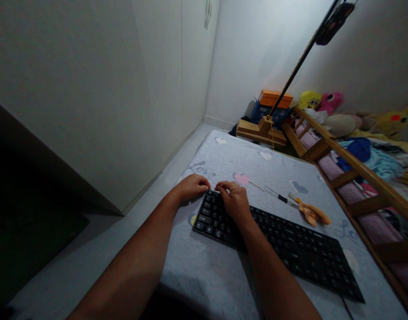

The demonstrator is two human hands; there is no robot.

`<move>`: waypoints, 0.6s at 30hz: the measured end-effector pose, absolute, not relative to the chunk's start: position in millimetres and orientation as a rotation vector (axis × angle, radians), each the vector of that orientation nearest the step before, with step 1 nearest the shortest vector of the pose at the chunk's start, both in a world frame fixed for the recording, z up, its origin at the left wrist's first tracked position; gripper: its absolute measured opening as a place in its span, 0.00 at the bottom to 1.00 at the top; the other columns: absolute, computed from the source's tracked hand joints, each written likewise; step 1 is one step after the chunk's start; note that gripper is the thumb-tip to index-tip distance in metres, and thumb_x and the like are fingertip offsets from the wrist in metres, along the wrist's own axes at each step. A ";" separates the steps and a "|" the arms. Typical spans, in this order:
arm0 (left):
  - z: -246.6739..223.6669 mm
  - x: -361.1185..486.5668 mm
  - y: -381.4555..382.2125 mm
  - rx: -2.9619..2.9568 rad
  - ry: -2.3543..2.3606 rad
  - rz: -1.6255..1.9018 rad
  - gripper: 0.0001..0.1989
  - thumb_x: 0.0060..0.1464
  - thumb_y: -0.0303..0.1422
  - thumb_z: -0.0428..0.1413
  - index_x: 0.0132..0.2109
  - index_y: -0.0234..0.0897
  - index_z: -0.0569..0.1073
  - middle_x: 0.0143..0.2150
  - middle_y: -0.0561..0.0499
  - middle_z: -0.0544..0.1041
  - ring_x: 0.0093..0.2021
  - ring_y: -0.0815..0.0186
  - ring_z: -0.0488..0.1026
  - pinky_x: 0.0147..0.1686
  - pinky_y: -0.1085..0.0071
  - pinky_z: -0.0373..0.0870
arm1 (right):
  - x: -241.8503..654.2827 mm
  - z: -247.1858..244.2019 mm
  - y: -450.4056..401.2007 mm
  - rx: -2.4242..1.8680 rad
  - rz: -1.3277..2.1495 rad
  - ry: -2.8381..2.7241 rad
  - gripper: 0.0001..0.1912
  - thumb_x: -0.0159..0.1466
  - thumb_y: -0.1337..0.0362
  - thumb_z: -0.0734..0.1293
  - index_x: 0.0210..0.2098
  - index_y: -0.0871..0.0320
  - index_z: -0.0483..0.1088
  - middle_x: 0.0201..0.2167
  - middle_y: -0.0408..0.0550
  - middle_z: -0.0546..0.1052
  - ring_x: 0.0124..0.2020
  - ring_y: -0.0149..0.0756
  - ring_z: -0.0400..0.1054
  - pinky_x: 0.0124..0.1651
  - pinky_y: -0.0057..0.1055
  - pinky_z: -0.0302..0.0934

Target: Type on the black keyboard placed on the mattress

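A black computer keyboard (299,249) lies at a slant on the pale blue bed cover. My left hand (192,187) is closed at the keyboard's far left corner, with its thumb and fingers against the edge there. Over the upper left keys, my right hand (235,199) is closed, thumb and index finger pinched together. Whatever sits between those fingertips is too small to make out. My right forearm crosses above the keyboard and hides part of the keys. Beyond the keyboard lie a screwdriver (282,198) with a black handle and a pair of pliers (314,214) with orange handles.
A thin metal rod (256,185) lies left of the screwdriver. A wooden bed rail (350,162) runs along the right, with plush toys and clothes behind it. A wooden stand (260,131) holds a slanted pole beyond the bed. A white wardrobe (150,89) stands left.
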State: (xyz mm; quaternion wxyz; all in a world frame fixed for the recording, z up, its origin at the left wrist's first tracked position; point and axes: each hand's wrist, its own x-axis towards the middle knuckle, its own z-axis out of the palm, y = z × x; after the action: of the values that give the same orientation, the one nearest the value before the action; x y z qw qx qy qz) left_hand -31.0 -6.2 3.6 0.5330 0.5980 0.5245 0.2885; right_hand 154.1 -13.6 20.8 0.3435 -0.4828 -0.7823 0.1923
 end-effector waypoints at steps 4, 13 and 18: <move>6.4 -29.6 -7.6 1.418 1.262 0.695 0.09 0.46 0.32 0.52 0.34 0.33 0.74 0.15 0.59 0.62 0.14 0.74 0.57 0.15 0.78 0.48 | 151.0 22.3 -13.9 -1.270 0.489 -2.042 0.09 0.63 0.68 0.66 0.33 0.52 0.79 0.32 0.46 0.82 0.36 0.39 0.73 0.43 0.32 0.63; 4.4 -29.7 -7.9 1.411 1.260 0.710 0.08 0.46 0.34 0.54 0.32 0.33 0.73 0.17 0.59 0.61 0.15 0.75 0.56 0.15 0.79 0.48 | 143.2 25.6 -13.0 -1.234 0.595 -2.032 0.12 0.63 0.69 0.64 0.32 0.51 0.80 0.32 0.44 0.82 0.36 0.38 0.75 0.43 0.30 0.63; 4.3 -30.2 -7.1 1.425 1.274 0.698 0.09 0.47 0.33 0.54 0.33 0.33 0.74 0.16 0.59 0.62 0.14 0.74 0.57 0.15 0.78 0.49 | 144.8 25.6 -12.4 -1.220 0.592 -2.029 0.12 0.64 0.69 0.64 0.31 0.52 0.79 0.31 0.44 0.82 0.36 0.38 0.75 0.42 0.30 0.63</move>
State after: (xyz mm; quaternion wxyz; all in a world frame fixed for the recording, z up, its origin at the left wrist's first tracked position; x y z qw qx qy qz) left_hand -30.2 -7.1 4.3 0.5256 0.5956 0.5326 0.2920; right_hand 144.8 -12.4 25.6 0.3435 -0.4694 -0.7809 0.2277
